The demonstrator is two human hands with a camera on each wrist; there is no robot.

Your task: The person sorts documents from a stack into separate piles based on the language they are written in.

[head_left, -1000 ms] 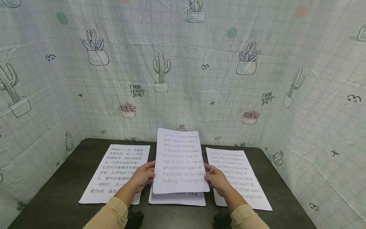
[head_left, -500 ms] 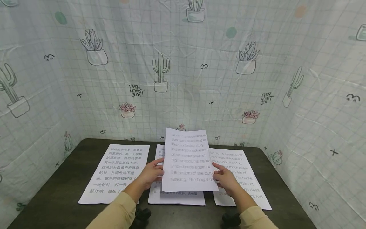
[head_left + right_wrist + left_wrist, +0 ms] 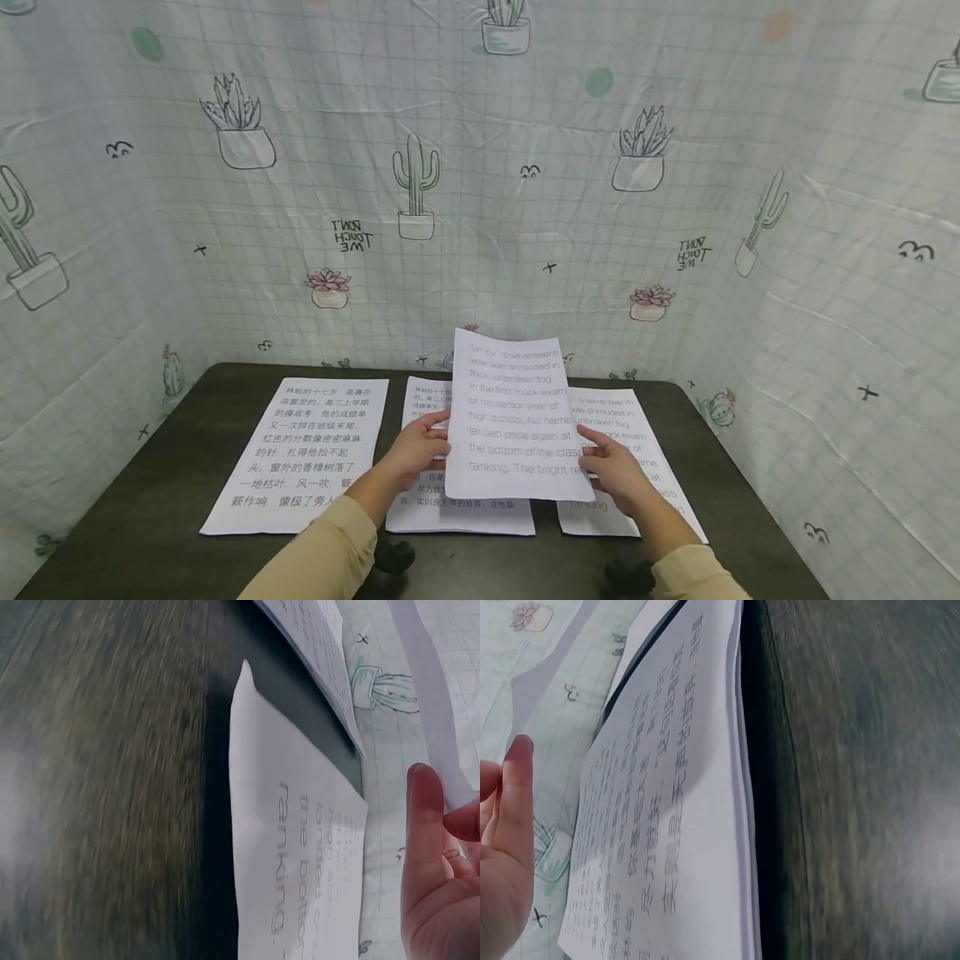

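Note:
A sheet of paper [image 3: 517, 417] with large English print is held up between both hands, slightly bowed. My left hand [image 3: 416, 450] pinches its left edge and my right hand [image 3: 615, 467] pinches its right edge. In the left wrist view, thumb and fingers [image 3: 517, 795] meet at the sheet's edge; the right wrist view shows the same grip by the right fingers [image 3: 427, 825]. Beneath it, the middle stack of paper [image 3: 465, 521] with Chinese print is partly hidden. The sheet also overlaps the right stack [image 3: 645, 442], printed in the same English text, in the head view.
At the left lies another stack of paper [image 3: 300, 450] with large Chinese print. All three stacks rest on a dark wooden table [image 3: 150, 467]. A cloth curtain [image 3: 480, 208] with cactus drawings surrounds the table's back and sides.
Both hands have moved right with the held sheet, from over the middle stack toward the right stack. More of the middle stack's Chinese print shows now.

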